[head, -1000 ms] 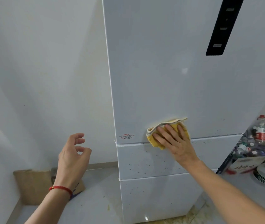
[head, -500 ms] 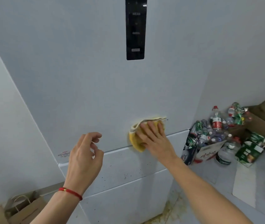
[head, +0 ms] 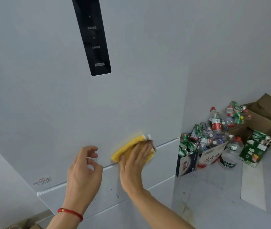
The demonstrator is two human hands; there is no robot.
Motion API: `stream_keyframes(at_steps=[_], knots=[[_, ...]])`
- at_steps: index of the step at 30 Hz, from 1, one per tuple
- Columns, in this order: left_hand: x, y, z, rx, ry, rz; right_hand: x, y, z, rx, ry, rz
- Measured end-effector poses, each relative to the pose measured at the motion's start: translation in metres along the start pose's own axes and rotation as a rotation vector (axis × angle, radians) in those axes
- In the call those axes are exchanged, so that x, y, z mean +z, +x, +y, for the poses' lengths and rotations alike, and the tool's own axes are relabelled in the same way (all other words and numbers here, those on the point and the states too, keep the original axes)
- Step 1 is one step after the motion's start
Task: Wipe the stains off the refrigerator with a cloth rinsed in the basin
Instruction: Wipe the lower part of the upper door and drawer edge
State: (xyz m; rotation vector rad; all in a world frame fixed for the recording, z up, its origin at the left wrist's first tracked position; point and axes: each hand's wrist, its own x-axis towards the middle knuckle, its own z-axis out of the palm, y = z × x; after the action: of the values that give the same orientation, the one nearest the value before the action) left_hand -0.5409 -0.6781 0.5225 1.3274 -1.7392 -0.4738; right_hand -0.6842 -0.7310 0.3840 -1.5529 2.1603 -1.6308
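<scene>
Since the earlier frame, right hand (head: 135, 160) and yellow cloth (head: 128, 147) have shifted along the refrigerator (head: 131, 100) door. Flat fingers press the cloth, partly under the palm, against the door's lower edge. Left hand (head: 83, 172) hovers beside it, loosely curled, holding nothing

Two hands (head: 108, 166), one yellow cloth (head: 128, 146), one refrigerator (head: 48, 96), one black control panel (head: 93, 38).

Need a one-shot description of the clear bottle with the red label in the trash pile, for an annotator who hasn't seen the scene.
Find the white refrigerator; on the floor to its right is a heap of crushed cans and empty bottles. The clear bottle with the red label stands upright at the heap's top, against the wall. Unlike the green cans around it, it has a red cap and a red-and-white label.
</scene>
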Motion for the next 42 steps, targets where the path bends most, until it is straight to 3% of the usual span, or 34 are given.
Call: stream_keyframes(at_steps=[3, 6, 8, 11, 14, 16, 18, 19, 20, 21, 24, 27, 29, 30, 32, 37, 40, 42], knots=[[-0.008, 0.004, 0.002, 0.004, 0.0, 0.015, -0.031, 0.029, 0.033, -0.074, -0.039, -0.003], [-0.025, 0.005, 0.004, -0.008, -0.013, 0.1, -0.085, 0.093, 0.044, 0.117, 0.039, 0.106], [-0.035, 0.007, 0.007, -0.015, -0.026, 0.208, -0.109, 0.136, 0.028, 0.175, 0.105, 0.207], [-0.048, 0.015, 0.019, -0.013, -0.065, 0.333, -0.112, 0.158, -0.018, 0.069, 0.087, 0.318], [-0.055, 0.033, 0.04, 0.087, -0.104, 0.366, -0.075, 0.128, -0.08, -0.223, -0.106, 0.289], [-0.054, 0.043, 0.055, 0.172, -0.115, 0.346, -0.047, 0.095, -0.107, -0.572, -0.337, 0.175], [-0.057, 0.048, 0.063, 0.245, -0.11, 0.325, -0.043, 0.086, -0.098, -0.985, -0.538, 0.06], [-0.061, 0.048, 0.064, 0.267, -0.106, 0.321, -0.052, 0.096, -0.084, -1.12, -0.587, 0.055], [-0.068, 0.047, 0.06, 0.272, -0.095, 0.323, -0.065, 0.107, -0.066, -1.141, -0.608, 0.063], [-0.076, 0.047, 0.055, 0.269, -0.081, 0.335, -0.079, 0.12, -0.047, -1.057, -0.632, 0.084], [-0.108, 0.046, 0.029, 0.251, -0.015, 0.404, -0.121, 0.152, -0.01, -0.52, -0.594, 0.217], [-0.136, 0.049, 0.007, 0.214, 0.011, 0.481, -0.128, 0.17, -0.037, 0.041, -0.143, 0.283], [-0.149, 0.052, -0.006, 0.173, -0.009, 0.504, -0.105, 0.165, -0.088, 0.233, 0.026, 0.382], [-0.155, 0.052, -0.012, 0.16, 0.001, 0.506, -0.089, 0.154, -0.117, 0.233, 0.026, 0.413], [-0.162, 0.051, -0.023, 0.167, 0.039, 0.503, -0.05, 0.119, -0.171, 0.047, -0.057, 0.398], [-0.176, 0.057, -0.042, 0.184, -0.029, 0.542, 0.032, 0.042, -0.283, -0.749, -0.367, 0.193], [-0.18, 0.062, -0.058, 0.161, -0.092, 0.622, 0.049, 0.026, -0.296, -1.183, -0.399, 0.101], [-0.177, 0.06, -0.068, 0.148, -0.072, 0.635, 0.039, 0.031, -0.268, -1.285, -0.443, 0.054]])
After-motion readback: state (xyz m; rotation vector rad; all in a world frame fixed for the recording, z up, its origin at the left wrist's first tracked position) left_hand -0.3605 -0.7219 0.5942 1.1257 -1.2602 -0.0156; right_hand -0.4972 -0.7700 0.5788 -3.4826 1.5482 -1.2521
